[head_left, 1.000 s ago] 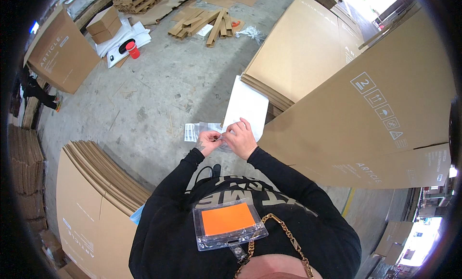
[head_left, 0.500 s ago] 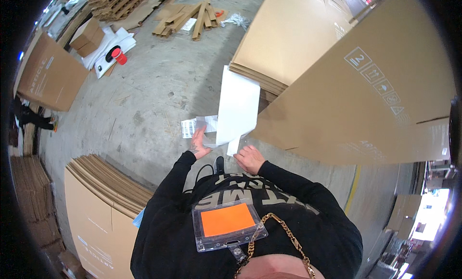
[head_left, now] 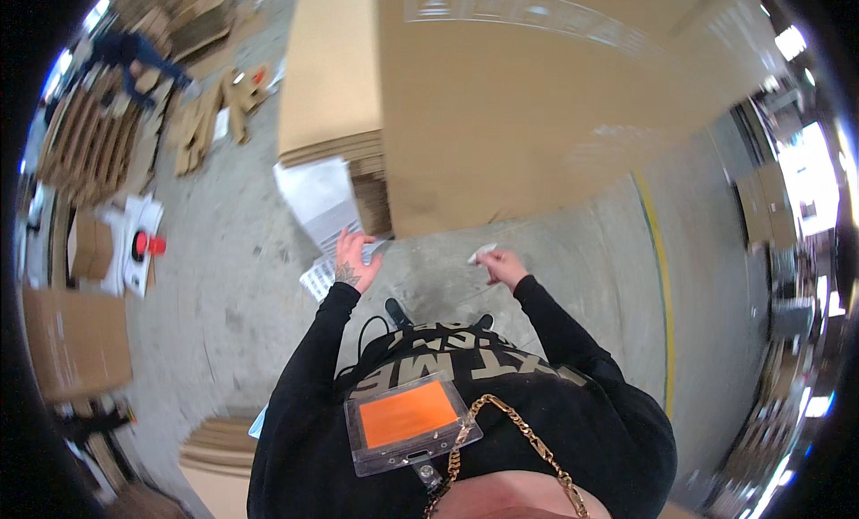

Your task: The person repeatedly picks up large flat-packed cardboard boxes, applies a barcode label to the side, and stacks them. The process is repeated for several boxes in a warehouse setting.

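My left hand (head_left: 356,261) is closed at the near end of some white paper sheets (head_left: 315,195) with printed lines, fingers curled over their edge. A barcode label (head_left: 318,277) sticks out beside the wrist. The far end of the sheets reaches toward a stack of flat cardboard (head_left: 331,148). Off to the right, my right hand (head_left: 504,268) pinches a small crumpled piece of white paper (head_left: 482,252) between thumb and fingers. The two hands are apart, with concrete floor below them.
A large cardboard box (head_left: 537,116) stands ahead. More flat cardboard (head_left: 219,443) is stacked at the near left. A red cup (head_left: 157,245) sits by white sheeting at left. Far left, another person (head_left: 134,58) bends beside a pallet stack. A yellow floor line (head_left: 658,250) runs along the right.
My view has swung to the right. My right hand has moved right, away from the sheets, and now carries the small white paper piece. My left hand stays with the sheets, which have tilted.
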`<state>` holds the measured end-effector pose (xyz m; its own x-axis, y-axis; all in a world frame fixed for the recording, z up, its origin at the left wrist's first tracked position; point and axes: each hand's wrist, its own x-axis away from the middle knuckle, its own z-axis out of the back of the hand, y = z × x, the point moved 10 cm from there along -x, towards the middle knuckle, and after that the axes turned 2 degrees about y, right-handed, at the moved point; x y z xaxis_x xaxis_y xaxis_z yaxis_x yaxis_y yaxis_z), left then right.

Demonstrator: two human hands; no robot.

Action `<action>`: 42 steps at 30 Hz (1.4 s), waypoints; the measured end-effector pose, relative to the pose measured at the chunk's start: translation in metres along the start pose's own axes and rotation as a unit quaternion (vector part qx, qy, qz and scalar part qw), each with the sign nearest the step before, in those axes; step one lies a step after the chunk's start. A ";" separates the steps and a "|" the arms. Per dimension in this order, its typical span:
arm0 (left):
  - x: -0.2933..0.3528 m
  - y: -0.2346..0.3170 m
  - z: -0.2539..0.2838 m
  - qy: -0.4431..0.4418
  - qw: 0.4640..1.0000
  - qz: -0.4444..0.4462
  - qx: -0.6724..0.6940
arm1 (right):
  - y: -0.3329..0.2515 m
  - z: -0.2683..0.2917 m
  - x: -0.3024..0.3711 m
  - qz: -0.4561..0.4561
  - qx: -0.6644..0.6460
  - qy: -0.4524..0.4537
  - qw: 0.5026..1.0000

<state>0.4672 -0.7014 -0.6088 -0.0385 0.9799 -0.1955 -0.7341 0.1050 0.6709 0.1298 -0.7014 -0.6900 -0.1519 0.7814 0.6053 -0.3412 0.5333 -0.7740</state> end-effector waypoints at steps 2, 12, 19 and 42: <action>-0.026 0.072 -0.014 -0.036 0.994 -0.088 0.044 | -0.049 0.022 0.031 -0.009 -0.126 -0.002 0.992; -0.029 0.401 -0.090 -0.131 0.903 -0.410 -0.012 | -0.090 0.168 0.155 0.152 -0.110 0.109 0.976; -0.003 0.467 -0.160 -0.174 0.848 -0.500 -0.020 | -0.046 0.224 0.183 0.188 -0.124 0.185 0.957; -0.086 0.741 -0.384 -0.270 0.816 -0.462 0.220 | 0.180 0.561 0.281 0.129 -0.477 0.457 0.740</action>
<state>-0.3335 -0.7728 -0.3697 0.7849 0.3672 -0.4991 0.0386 0.7749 0.6309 -0.4946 -0.5671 -0.5553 0.7417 0.5571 0.3736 0.4650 -0.0256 -0.8849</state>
